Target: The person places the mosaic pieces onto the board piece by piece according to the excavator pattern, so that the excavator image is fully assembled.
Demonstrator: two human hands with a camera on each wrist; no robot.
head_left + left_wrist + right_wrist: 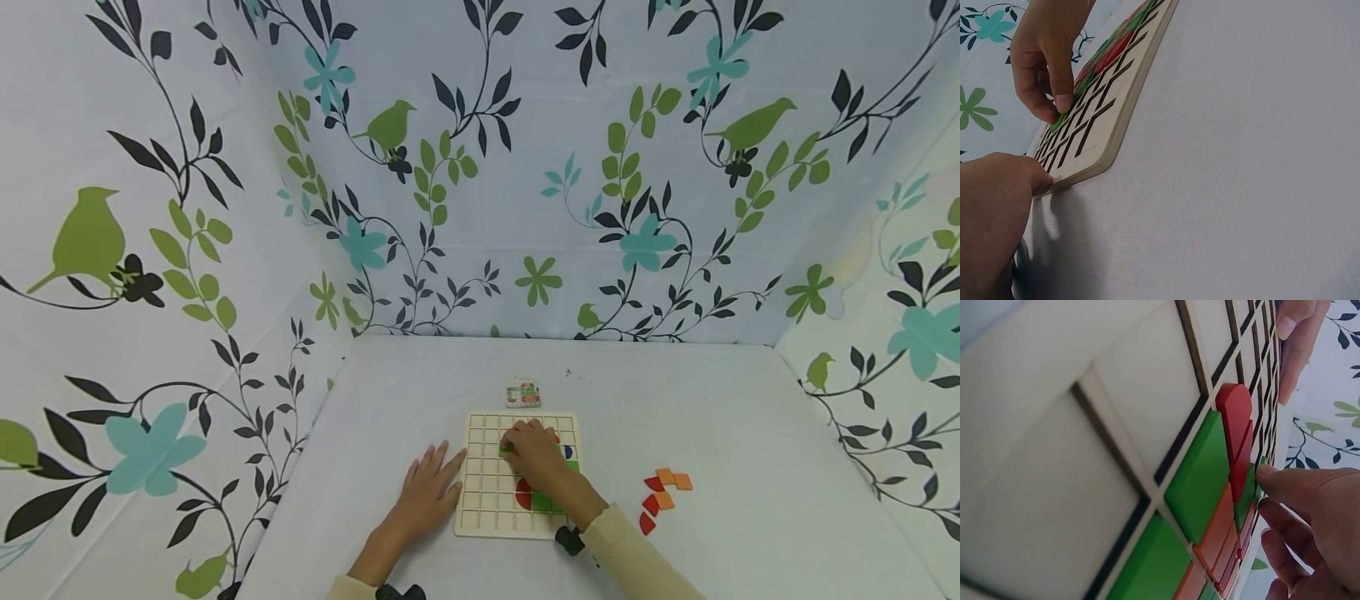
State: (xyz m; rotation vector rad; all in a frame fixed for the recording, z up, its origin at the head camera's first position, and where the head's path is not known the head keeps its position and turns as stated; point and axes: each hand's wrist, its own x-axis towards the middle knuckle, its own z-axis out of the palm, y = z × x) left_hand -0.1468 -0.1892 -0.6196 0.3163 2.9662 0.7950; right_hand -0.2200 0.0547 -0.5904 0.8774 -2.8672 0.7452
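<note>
A pale wooden grid board [480, 521] lies on the white table. My right hand [542, 458] is over its middle, pinching a small green piece [1057, 123] between thumb and fingers, down at the grid's surface. Green squares [1196, 481], red rounded pieces [1234, 406] and orange pieces [1213, 540] fill several of the board's cells, partly hidden beneath the right hand in the head view. With fingers spread, my left hand [427, 498] lies flat on the table, its fingertips against the board's left edge.
Loose red pieces [648, 524] and orange pieces [682, 482] lie to the right of the board. Behind its far edge sits a small printed card [522, 393]. Patterned cloth [450, 275] hangs around the table's back and sides.
</note>
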